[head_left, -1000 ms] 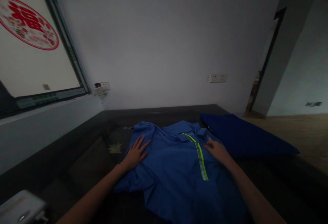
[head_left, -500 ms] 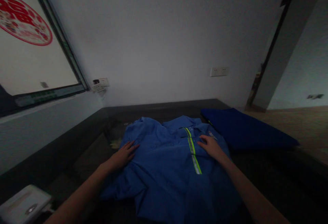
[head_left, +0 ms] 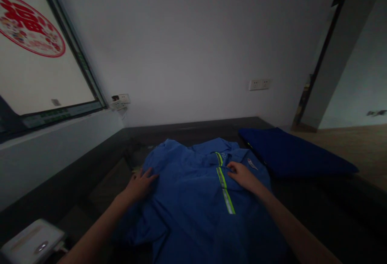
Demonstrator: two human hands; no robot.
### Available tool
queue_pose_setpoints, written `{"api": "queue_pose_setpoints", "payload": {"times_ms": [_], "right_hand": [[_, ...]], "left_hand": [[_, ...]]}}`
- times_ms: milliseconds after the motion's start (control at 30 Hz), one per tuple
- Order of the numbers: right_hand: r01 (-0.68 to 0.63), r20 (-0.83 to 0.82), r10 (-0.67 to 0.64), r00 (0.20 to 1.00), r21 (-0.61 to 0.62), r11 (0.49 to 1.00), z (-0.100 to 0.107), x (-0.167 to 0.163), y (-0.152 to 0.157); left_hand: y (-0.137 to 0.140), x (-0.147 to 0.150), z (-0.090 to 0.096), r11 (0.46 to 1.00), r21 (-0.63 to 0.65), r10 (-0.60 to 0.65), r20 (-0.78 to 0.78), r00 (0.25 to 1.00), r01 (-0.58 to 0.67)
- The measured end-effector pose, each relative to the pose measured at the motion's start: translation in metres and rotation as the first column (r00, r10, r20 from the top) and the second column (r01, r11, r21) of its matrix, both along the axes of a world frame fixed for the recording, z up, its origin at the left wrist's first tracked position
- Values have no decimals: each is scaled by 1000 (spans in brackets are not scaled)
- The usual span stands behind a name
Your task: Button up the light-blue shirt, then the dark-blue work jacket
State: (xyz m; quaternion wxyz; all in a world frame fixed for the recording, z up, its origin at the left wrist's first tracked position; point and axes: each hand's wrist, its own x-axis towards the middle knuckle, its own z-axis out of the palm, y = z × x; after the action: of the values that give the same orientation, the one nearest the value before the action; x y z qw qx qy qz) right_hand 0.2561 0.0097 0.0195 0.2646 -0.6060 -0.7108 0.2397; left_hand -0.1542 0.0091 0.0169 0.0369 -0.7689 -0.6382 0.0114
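Note:
A blue work jacket (head_left: 187, 199) with a yellow-green and silver reflective stripe lies spread in front of me, its lower part running out of view at the bottom. On its left edge rests my left hand (head_left: 141, 184), fingers spread over the cloth. My right hand (head_left: 243, 176) is on the chest beside the stripe, with thumb and bent fingers closed on the fabric by the pocket. An oval badge (head_left: 252, 163) shows just beyond that hand.
The jacket lies on a dark surface (head_left: 193, 129) against a white wall. To the right is a folded dark blue cloth (head_left: 293, 153). A white device with a cable (head_left: 33, 242) sits at the lower left. Wall sockets (head_left: 260, 84) are behind.
My right hand has shifted slightly left, and the stripe under it has moved left too. My left hand has slid a little left and down along the jacket's edge.

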Motion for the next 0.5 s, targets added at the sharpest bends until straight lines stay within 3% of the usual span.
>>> {"api": "queue_pose_setpoints", "payload": {"times_ms": [33,100,167,200,267,333,500], "right_hand": [[-2,-1,2,1000,1,1000,2,-3,0],[-8,-17,8,1000,14,1000,6,-8,1],[-14,-49,16,999,37,999,6,-13,2],[-13,-72,17,997,51,999,5,-15,2],[1,-119,9,993,88,996,1,-18,2],[30,-150,-12,989,121,992,-6,-19,2],[8,-119,11,993,156,988,-22,-21,1]], "left_hand": [[0,18,12,1000,-2,19,-10,1000,-19],[0,65,34,992,49,-121,122,985,115],[0,119,46,956,118,-294,347,891,269],[0,146,45,930,153,-367,468,804,335],[2,192,32,914,174,-385,659,646,367],[5,223,10,942,186,-320,757,570,281],[10,239,-35,967,179,-240,875,420,180]]}}
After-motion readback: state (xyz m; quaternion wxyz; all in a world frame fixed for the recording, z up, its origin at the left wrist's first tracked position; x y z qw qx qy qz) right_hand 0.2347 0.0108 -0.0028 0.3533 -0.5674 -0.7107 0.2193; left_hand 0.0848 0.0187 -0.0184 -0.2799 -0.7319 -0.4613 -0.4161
